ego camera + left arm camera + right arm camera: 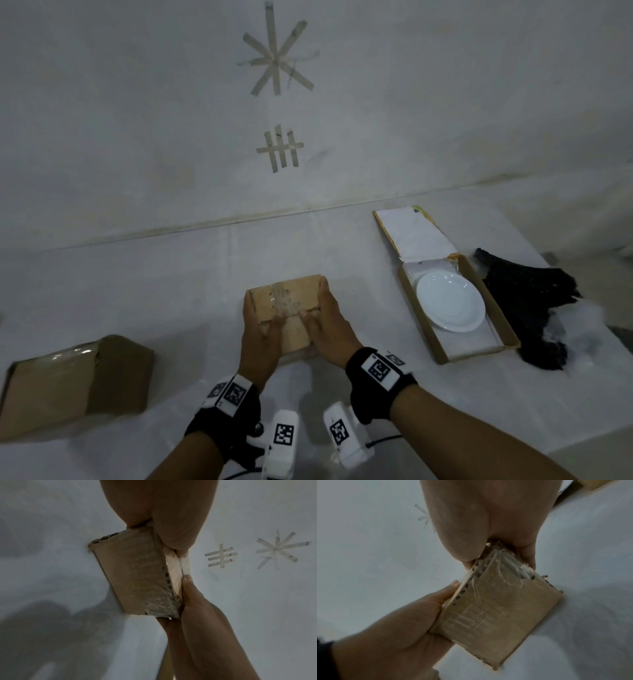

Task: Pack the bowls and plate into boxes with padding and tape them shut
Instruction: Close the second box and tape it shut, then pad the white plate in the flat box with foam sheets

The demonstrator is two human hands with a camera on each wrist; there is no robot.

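Observation:
A small brown cardboard box (291, 329), closed and crossed with clear tape, sits at the middle of the white table. Both hands hold it. My left hand (260, 318) grips its left side with the thumb lying on top. My right hand (320, 308) grips the right side the same way. In the left wrist view the box (137, 572) shows its taped side. The right wrist view shows the box (496, 615) with frayed tape at one corner. A white plate (450, 303) lies in an open flat box (500, 318) at the right, on white padding.
A larger brown box (78, 380), wrapped in tape, lies at the left front. Black padding material (534, 294) and a white sheet (579, 329) lie beyond the flat box, near the table's right edge. The wall behind bears tape marks (275, 54).

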